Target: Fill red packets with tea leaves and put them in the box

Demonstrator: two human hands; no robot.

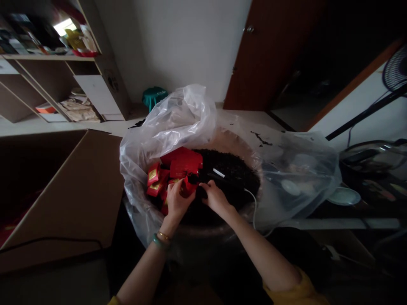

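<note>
Red pouch: small, smooth-looking; located just toward 9 o'clock of the tub's centre, between the two hands. Dark matter shows at its far end.
Pouch axis: appears to run roughly 12 to 6, dark end toward 12; tilt cannot be judged in this light.
Left hand: at the pouch's 8 o'clock side; thumb and fingers curved around it, narrow grip, pouch held.
Right hand: at the pouch's 4 o'clock side; fingers bent, thumb a little apart from them. Contact with the pouch or anything pinched: cannot tell.
Tub: round, pinkish inner wall, draped in crinkled, glossy clear plastic, bunched at 11.
Dark leaves: loose, shredded, matte; heaped from 12 to 3.
Red packets: squarish, gold-marked, piled at 9.
Red sheets: flat, overlapping, at 11.
White cable: thin, curving down at 4.
Cardboard box: brown, straight-edged, outside the tub at 9.
</note>
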